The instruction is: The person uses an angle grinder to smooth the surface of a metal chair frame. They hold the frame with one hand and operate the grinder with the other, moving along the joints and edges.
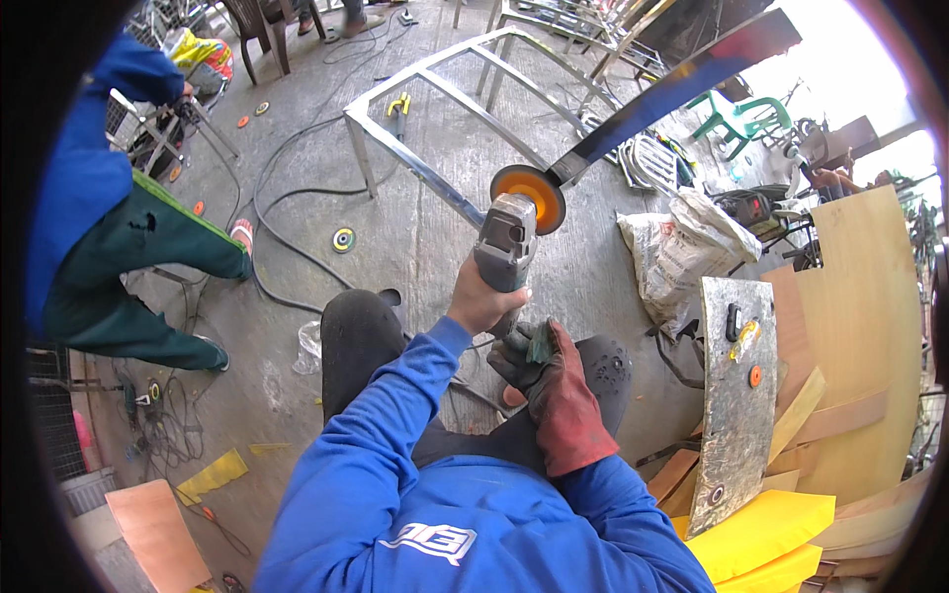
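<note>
My bare left hand (484, 297) is wrapped round the grey body of an angle grinder (506, 247), held upright in front of my knees. Its orange disc (529, 196) is at the far end, overlapping the near end of a long, dark bluish flat bar (672, 104) in view. Behind the disc stands a silver metal frame (425, 173); I cannot tell whether they touch. My right hand (559, 381), in a red and grey work glove, is closed near the grinder's rear end. A small green patch (540, 344) shows at its fingers; what they hold is hidden.
A person (138, 227) in blue and green works at the left. Cables (267, 227) wind across the floor past a loose disc (343, 239). At right are a white sack (682, 252), a stained board (732, 395), plywood (860, 326) and yellow sheets (766, 534). A green chair (741, 119) stands farther back.
</note>
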`<state>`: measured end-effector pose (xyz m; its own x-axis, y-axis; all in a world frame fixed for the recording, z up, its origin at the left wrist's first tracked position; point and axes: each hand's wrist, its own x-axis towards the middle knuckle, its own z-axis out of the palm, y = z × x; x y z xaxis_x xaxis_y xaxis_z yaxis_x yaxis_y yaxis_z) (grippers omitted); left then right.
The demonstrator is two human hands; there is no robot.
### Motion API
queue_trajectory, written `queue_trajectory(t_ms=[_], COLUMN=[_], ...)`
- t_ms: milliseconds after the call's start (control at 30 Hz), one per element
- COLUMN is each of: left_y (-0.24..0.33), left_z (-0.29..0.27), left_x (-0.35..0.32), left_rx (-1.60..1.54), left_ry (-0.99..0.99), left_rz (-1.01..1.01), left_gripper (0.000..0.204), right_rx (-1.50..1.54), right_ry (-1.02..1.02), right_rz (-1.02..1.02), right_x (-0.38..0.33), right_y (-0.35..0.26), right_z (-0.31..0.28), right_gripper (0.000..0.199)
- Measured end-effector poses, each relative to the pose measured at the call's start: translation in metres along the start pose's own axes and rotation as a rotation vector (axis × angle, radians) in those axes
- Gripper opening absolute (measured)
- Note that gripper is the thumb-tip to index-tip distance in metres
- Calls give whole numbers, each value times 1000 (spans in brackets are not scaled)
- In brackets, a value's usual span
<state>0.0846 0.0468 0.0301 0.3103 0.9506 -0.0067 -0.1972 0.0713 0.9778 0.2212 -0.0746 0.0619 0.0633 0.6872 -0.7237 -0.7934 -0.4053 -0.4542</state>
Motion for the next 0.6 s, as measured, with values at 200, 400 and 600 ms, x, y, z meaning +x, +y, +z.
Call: queue_trajectory(t_ms=[200, 400, 600], left_y=[26, 52, 60], left_z=[5, 13, 14], left_x=[4, 11, 11], left_rx=[3, -50, -71], left_ry=[13, -75, -56], left_rz=[65, 126, 126], left_gripper=[67, 69, 70], right_rx=[76, 133, 131], right_ry=[7, 11, 8], right_rz=[9, 47, 36], right_x=[2, 3, 4], right_y=[2, 0, -1], right_z=[5, 5, 2], right_gripper=[55, 56, 54])
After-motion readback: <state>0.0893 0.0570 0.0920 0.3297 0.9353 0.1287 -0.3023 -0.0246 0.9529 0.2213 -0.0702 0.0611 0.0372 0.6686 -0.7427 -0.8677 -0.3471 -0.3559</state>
